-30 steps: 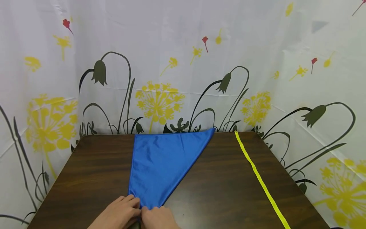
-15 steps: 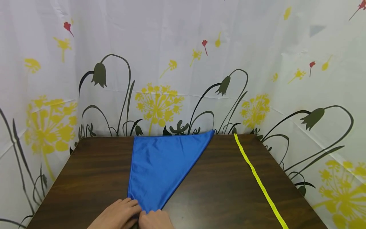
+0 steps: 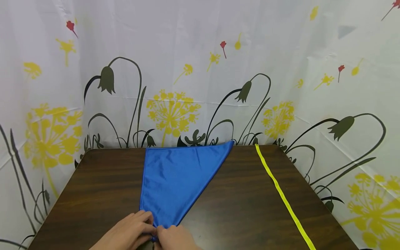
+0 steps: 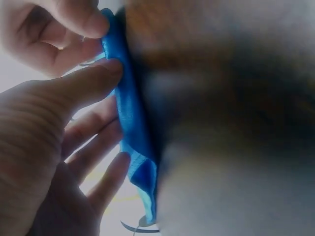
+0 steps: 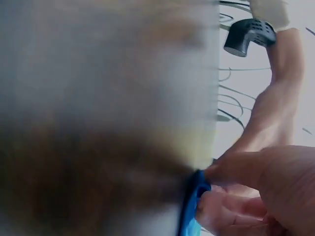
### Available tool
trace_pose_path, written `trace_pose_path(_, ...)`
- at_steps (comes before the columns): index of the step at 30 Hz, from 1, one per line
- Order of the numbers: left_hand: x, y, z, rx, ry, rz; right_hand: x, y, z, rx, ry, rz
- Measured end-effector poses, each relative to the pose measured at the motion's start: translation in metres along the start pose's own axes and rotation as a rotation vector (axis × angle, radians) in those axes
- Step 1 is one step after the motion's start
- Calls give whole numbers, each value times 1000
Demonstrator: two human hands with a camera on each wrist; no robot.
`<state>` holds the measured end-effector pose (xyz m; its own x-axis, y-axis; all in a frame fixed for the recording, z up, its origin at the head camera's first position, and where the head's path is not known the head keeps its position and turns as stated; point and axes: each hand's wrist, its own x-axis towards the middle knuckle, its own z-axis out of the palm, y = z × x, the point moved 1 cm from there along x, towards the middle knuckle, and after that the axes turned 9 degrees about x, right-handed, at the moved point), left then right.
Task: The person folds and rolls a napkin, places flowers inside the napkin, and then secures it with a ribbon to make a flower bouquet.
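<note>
A blue satin cloth (image 3: 179,180) lies on the dark wooden table, its visible part tapering toward me with a slanted right edge. At its near, narrow end my left hand (image 3: 129,229) pinches a rolled or folded strip of it. The left wrist view shows that thumb in front of the cloth (image 4: 130,105) and fingers behind. Right beside it, my right hand (image 3: 176,238) pinches the same end between thumb and finger. In the right wrist view, a bit of blue cloth (image 5: 189,209) sticks out by the right fingertips. The hands partly hide the held end.
A yellow ribbon-like strip (image 3: 285,201) runs lengthwise down the table's right side. Behind and beside the table (image 3: 97,184) hangs a white curtain (image 3: 193,45) printed with flowers. The right wrist view shows a black device (image 5: 248,35) on the other arm.
The right hand has turned slightly, so its thumb shows and a small blue bit appears between the hands. The head view has shifted a little. Cloth and yellow strip lie the same.
</note>
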<state>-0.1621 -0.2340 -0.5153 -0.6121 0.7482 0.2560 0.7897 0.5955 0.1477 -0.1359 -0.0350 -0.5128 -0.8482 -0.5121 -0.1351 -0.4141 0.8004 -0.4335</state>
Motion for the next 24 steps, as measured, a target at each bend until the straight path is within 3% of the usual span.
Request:
trace_pose_path(6, 1, -2, -2, 7, 16, -8, 2, 1, -6, 70, -17, -3)
trace_pose_path(11, 0, 1, -4, -26, -55, -84, 5, 1, -8, 28, -16, 8)
trace_pose_path(14, 3, 5, -6, -15, -97, -117, 7, 3, -12, -1, 14, -31)
trace_pose_path(18, 7, 10, -8, 58, -106, -108, 10, 7, -17, 18, 55, -96)
trace_pose_path(24, 3, 16, -2, 107, -43, -113, 12, 15, -12, 84, 32, -56)
